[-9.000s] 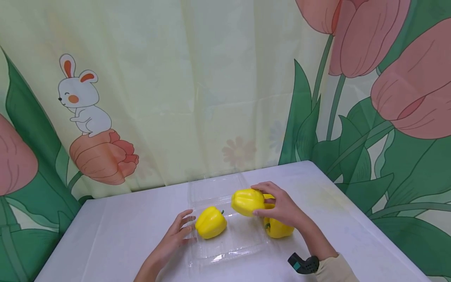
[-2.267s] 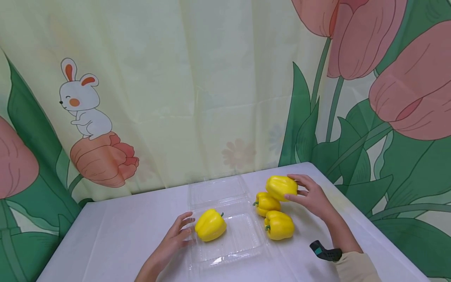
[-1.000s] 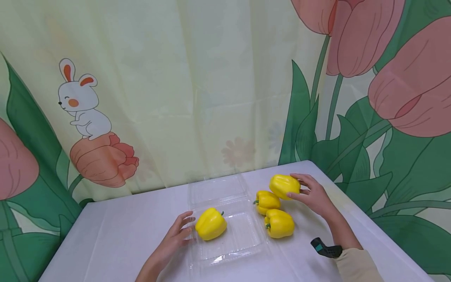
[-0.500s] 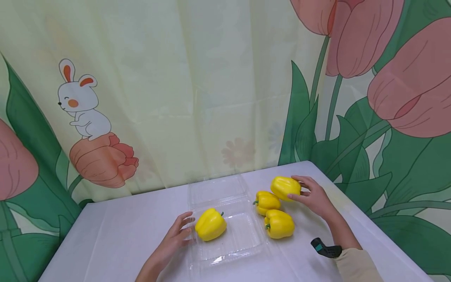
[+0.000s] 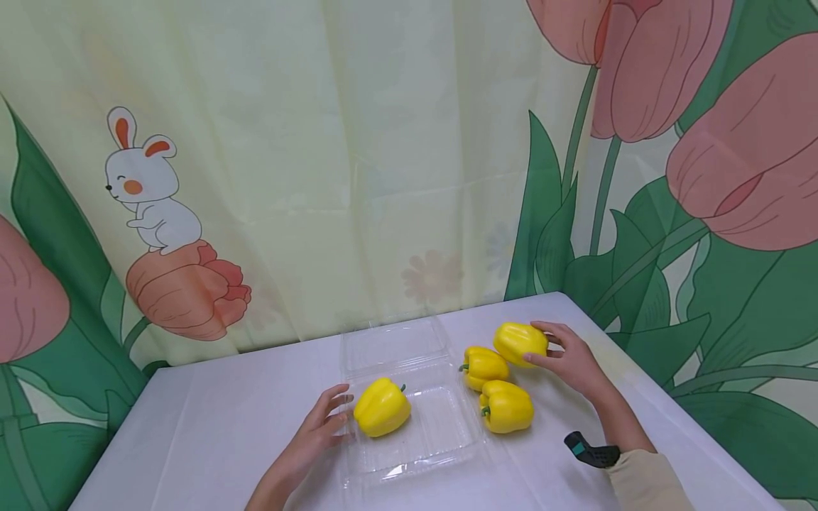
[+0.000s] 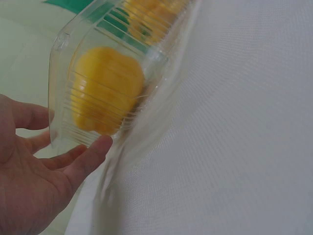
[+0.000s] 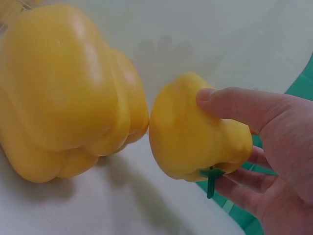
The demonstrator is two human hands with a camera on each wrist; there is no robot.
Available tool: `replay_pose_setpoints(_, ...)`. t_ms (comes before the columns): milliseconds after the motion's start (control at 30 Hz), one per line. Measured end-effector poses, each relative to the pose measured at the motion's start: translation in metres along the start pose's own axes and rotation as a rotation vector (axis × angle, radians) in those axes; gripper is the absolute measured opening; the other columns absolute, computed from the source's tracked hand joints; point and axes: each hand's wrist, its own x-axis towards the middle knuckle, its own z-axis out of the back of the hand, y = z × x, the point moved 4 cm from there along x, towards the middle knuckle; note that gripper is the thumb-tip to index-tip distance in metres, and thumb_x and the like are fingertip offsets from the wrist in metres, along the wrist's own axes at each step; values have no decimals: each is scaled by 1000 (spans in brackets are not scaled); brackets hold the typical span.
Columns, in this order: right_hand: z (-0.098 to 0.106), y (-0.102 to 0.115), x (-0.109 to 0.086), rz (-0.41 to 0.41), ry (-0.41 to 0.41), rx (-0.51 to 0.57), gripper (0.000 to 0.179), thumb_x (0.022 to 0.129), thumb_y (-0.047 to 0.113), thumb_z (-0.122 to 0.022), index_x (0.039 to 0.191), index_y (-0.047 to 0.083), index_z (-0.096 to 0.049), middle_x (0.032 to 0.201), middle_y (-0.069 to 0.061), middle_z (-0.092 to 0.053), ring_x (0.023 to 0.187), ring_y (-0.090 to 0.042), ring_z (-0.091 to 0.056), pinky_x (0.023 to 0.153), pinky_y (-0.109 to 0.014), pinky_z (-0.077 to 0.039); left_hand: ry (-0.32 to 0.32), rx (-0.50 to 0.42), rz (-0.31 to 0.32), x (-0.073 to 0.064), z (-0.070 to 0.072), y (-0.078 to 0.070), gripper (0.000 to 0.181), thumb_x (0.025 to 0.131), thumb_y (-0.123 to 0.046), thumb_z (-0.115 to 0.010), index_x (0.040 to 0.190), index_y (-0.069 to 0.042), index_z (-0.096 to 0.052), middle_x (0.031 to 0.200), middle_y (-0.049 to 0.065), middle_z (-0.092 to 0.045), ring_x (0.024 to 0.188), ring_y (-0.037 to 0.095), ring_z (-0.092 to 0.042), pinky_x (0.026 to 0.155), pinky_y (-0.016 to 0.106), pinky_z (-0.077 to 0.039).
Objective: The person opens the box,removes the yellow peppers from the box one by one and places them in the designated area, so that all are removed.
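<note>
My right hand [image 5: 569, 355] holds a yellow bell pepper [image 5: 519, 343] between thumb and fingers, at the back right of the table. In the right wrist view that pepper's green stem [image 7: 211, 182] points down. Two more yellow bell peppers lie just in front, one farther back [image 5: 486, 367] and one nearer me [image 5: 506, 407]. A fourth bell pepper [image 5: 382, 407] sits in the left part of a clear plastic clamshell box [image 5: 441, 433], whose lid lies folded back. My left hand [image 5: 316, 429] has its fingers loosely spread, fingertips right at the box's left wall [image 6: 61, 93].
The box's transparent lid [image 5: 396, 345] reaches toward the table's back edge. A white cloth covers the table [image 5: 224, 426]. Close behind it hangs a curtain [image 5: 396, 177] printed with tulips and a rabbit.
My right hand has carried its pepper from above the box to the back right, beyond the other two peppers, sinking slightly in the last second. The left hand has stayed by the box.
</note>
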Motion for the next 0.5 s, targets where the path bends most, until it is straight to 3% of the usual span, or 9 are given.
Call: replay_pose_setpoints(500,-1,-10,0,-27,7,-13,73,86,39,-71,145,9,-40,148,-21,-35,128,-46,-44,100,-52,-48,5,0,-13,-1,0,-1,53,101,-25,-48,148,-13,-26,151,24,-31,134,46,-38,97,51,-51)
